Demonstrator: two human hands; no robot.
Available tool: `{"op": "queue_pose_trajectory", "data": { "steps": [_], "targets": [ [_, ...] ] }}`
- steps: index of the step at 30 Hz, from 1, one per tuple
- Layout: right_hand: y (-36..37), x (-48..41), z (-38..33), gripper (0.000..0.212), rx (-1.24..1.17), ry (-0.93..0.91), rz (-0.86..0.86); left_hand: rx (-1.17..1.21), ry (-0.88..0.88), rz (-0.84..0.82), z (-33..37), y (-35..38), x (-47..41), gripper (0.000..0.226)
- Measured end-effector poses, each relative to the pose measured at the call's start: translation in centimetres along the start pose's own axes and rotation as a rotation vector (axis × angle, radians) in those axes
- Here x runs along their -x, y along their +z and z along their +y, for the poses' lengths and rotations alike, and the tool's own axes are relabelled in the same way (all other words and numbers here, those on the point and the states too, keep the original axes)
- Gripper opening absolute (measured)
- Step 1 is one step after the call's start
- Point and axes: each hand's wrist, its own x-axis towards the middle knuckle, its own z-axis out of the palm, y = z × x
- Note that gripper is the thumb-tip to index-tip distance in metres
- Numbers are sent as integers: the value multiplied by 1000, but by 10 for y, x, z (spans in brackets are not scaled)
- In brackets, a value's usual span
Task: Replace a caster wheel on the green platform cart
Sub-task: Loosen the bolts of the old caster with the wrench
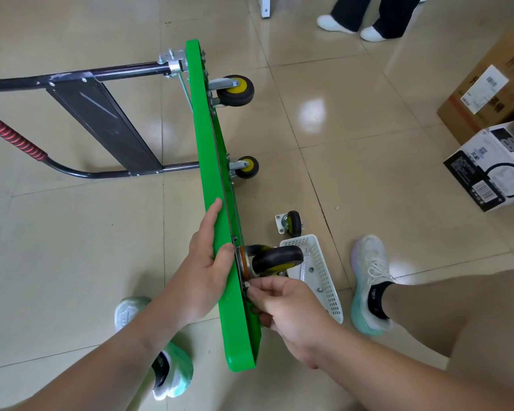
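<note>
Currently: green platform cart (217, 185) stands on its long edge on the tiled floor (353, 129), black handle (72, 75) lying out to the left, wheels facing right. Left hand (208, 268) holds the deck's upper edge, fingers flat along the left face, thumb hooked over the rim. Right hand (285, 307) has its fingers curled, tips pinching at the near corner of the mounting plate (241, 264) of the nearest caster wheel (276, 259) (whatever sits between the fingertips is too small to make out). Two far casters (238, 90) are fixed to the deck. A loose caster (291, 223) lies on the floor just beside a white basket (324, 280).
</note>
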Motion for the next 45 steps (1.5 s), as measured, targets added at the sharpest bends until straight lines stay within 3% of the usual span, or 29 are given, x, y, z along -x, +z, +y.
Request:
{"op": "queue_pose_trajectory", "data": {
  "steps": [5,9,13,17,23,29,37,45],
  "targets": [
    [0,1,-1,20,7,5,-2,3,9,-2,-1,0,0,68],
    [1,0,1,9,4,-14,7,6,6,1,-3,0,-1,69],
    [1,2,-2,25,3,-5,-10,13,6,-2,-2,0,-2,69],
    [2,3,-2,9,35,-28,12,12,16,4,-2,0,-1,68],
    [5,5,-4,8,-10,-30,46,21,16,0,-1,1,-1,68],
    [7,9,-9,27,31,-28,63,21,24,1,-1,1,-1,68],
    [10,17,-21,4,-6,-36,96,7,36,2,-1,1,-1,68],
    [-2,20,-9,13,30,-99,215,14,27,-10,-2,0,-1,68]
  ]
}}
